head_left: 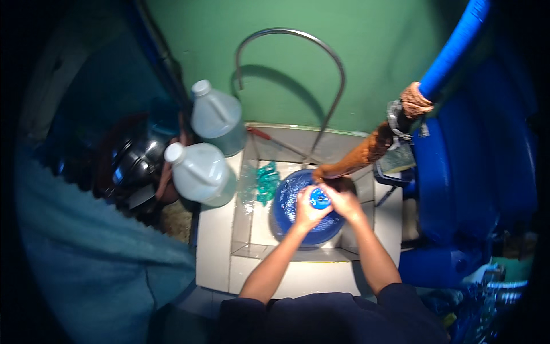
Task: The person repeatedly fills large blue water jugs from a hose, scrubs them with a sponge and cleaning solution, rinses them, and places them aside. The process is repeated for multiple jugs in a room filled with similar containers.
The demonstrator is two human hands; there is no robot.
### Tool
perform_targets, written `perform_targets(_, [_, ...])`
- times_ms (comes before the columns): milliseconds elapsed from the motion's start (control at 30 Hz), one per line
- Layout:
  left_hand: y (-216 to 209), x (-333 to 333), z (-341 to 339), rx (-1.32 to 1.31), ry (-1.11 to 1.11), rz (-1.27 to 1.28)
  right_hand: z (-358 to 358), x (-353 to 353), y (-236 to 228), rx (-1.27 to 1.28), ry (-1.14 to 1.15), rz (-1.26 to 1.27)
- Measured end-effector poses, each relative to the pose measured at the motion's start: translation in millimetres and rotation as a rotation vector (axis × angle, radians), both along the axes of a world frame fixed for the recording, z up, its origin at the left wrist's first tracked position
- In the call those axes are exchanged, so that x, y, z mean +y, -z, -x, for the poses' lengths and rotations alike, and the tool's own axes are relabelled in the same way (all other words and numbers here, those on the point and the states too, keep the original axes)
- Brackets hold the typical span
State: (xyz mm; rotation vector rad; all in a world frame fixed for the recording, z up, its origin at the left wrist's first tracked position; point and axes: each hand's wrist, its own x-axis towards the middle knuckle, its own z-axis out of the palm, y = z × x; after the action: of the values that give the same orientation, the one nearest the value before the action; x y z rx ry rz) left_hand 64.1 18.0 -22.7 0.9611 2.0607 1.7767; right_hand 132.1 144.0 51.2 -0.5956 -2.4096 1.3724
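Over a blue basin set in a tiled sink, my left hand and my right hand are closed around a small blue round thing. It looks like a cap or a small container seen from above, but its exact kind cannot be made out. The basin holds what looks like water with glints on it. Close above my fingers ends a brown, worn-looking tube, tied with cord to a blue hose. Green-blue plastic pieces or a net lie in the sink left of the basin.
Two large translucent jugs with white caps stand along the sink's left side. A curved metal faucet arches from the back. Large blue containers fill the right; a teal curtain hangs at left. A red-handled tool leans at the rear.
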Motion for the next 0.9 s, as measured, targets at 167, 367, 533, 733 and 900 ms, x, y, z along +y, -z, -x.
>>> perform_targets(167, [-22.9, -16.8, 6.7, 0.057, 0.055, 0.051, -28.2, 30.3, 42.9, -0.168, 0.274, 0.281])
perform_targets(367, [-63.7, -113.5, 56.6, 0.293, -0.088, 0.082, -65.8, -34.2, 40.7, 0.283, 0.656, -0.237])
perform_targets(533, [-155.8, -174.0, 125.1, 0.927, -0.571, -0.029, 35.2, -136.4, -23.3, 0.473, -0.078, -0.376])
perform_targets(733, [-204.6, -196.5, 216.6, 0.437, -0.213, 0.098, 188.3, -217.1, -44.0, 0.488, -0.065, -0.108])
perform_targets(900, [-203.3, -218.6, 195.3, 0.439, -0.002, 0.105, 182.8, -208.1, -36.8, 0.538, -0.105, -0.204])
